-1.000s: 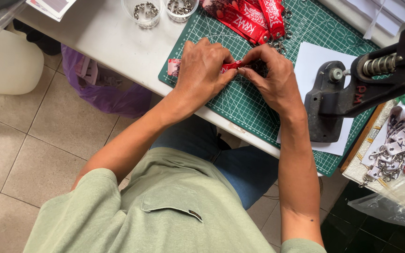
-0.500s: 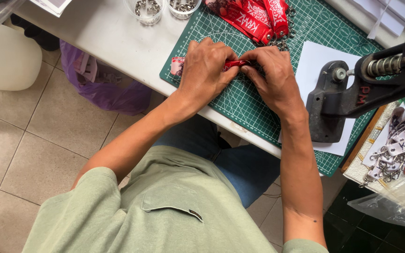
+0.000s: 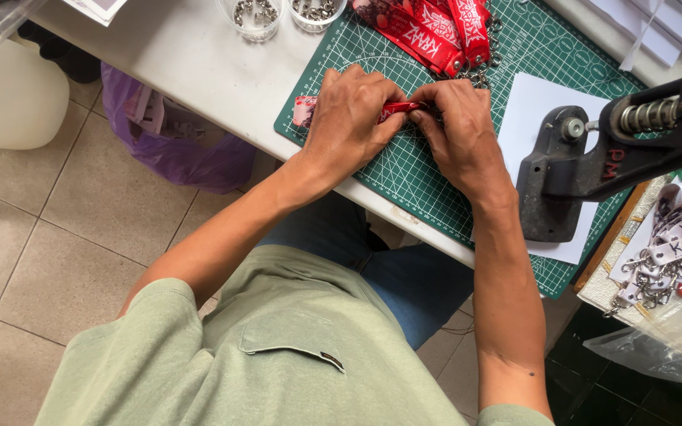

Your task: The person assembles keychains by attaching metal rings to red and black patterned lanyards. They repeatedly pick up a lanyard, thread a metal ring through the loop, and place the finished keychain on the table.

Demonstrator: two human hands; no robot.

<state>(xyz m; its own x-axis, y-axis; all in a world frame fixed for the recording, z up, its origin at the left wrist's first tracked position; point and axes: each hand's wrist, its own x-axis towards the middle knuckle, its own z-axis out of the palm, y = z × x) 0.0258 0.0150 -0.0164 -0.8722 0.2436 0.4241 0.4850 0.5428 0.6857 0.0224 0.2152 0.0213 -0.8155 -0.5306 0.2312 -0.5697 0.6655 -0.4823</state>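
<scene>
**Two hands folding a red strap on the cutting mat**

While the purple bag is slumping on the floor tiles off the table's left edge, the work is sitting on the green cutting mat, near the mat's front-left corner. Two clear cups of small metal parts are standing at the table's back edge. The left hand is curling over a red strap, fingers closed narrow and pinching it; the strap's pale printed end is poking out toward the mat's left edge. The right hand is meeting it from the other side, fingertips pressed tight on the same strap. A heap of finished red straps is lying at the mat's back edge. Further right, a dark hand press is standing on a white sheet, and white straps are piling up at the right edge.

Judging by the grip, the fold is wanting square edges: keeping both thumbs close together and the strap flat against the mat should be stopping it from skewing.
</scene>
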